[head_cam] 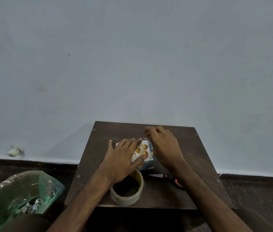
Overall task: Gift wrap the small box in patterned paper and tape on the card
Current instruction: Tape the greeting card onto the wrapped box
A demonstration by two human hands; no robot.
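Observation:
The small box point(146, 164), wrapped in blue patterned paper, sits in the middle of the dark wooden board point(199, 156). On its top lies a white card point(142, 150) printed with golden balls. My left hand point(124, 156) lies flat over the box, straight fingers and thumb pressing the card down. My right hand point(162, 144) is at the box's far right edge with fingertips curled together, as if pinching something small; what they hold is hidden.
A roll of clear tape point(127, 190) stands just in front of the box under my left wrist. Scissors point(171, 179) with red-black handles lie right of it. A green plastic bag point(20, 195) of scraps sits on the floor at left. A pale wall rises behind.

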